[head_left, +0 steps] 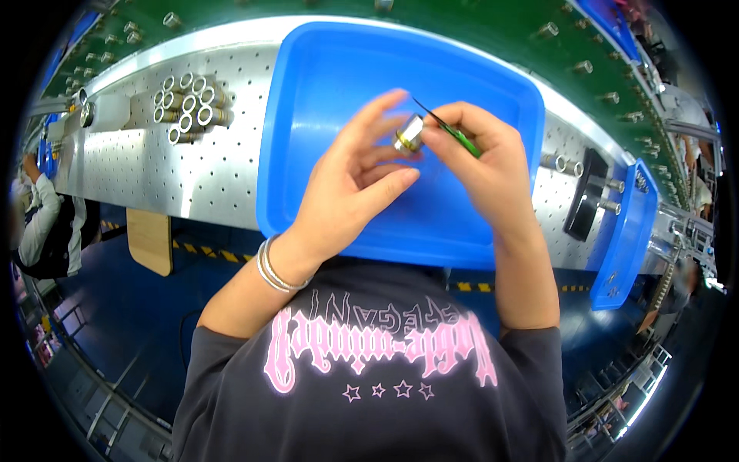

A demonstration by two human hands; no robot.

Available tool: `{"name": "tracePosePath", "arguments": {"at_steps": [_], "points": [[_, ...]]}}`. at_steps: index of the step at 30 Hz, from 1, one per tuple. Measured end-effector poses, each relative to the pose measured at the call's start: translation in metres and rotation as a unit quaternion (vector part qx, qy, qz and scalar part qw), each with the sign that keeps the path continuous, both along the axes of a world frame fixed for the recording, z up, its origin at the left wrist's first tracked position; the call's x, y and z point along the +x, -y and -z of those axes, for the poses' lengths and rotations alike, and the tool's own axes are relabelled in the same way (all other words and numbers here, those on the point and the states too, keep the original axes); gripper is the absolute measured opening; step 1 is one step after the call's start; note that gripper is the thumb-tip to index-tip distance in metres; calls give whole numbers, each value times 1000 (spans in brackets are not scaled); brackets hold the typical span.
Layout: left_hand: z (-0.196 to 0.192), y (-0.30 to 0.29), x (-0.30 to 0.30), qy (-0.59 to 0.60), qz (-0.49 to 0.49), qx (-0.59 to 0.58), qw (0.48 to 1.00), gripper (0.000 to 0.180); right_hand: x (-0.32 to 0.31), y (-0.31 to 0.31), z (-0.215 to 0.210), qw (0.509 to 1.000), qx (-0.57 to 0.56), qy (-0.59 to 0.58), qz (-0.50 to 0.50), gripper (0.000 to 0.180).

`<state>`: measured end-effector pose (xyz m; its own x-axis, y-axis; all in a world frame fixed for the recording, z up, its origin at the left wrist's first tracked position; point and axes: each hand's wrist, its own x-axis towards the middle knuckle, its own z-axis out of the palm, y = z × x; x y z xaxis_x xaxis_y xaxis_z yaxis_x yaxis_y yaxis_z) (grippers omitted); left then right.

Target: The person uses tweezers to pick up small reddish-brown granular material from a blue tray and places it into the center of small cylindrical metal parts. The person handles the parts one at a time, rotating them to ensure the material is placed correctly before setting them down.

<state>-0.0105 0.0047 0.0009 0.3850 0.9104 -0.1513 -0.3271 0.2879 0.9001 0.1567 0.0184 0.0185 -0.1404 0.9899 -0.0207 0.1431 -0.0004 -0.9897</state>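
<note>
Above the blue tray, my right hand is closed around a slim green-handled tool with a thin dark pointed tip. Right at its thumb and index fingertips is a small shiny metal fitting with a yellowish band at its lower end. My left hand is next to the fitting on the left, thumb and fingers apart. Its fingertips are blurred behind the fitting, and I see no firm grip there.
Several metal tube fittings stand grouped on the perforated metal bench at left. On the right are more fittings, a black holder and another blue tray. Green board with fittings runs behind.
</note>
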Motion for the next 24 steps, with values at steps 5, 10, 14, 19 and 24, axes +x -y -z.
{"name": "tracePosePath", "arguments": {"at_steps": [5,10,14,19,24], "points": [[-1,-13,-19,-301,19,240,923,48,41,-90,14,962,148,211,92,18],[-10,-4,-27,-150,41,11,988,20,89,-186,47,898,79,404,157,24],[0,-2,-24,-160,-85,160,970,16,88,-210,61,875,60,452,162,25],[-6,-5,-43,-194,21,65,979,15,43,-185,50,882,215,398,136,18],[-1,-10,-37,-167,-4,115,979,17,3,-173,51,850,260,457,38,19]]}}
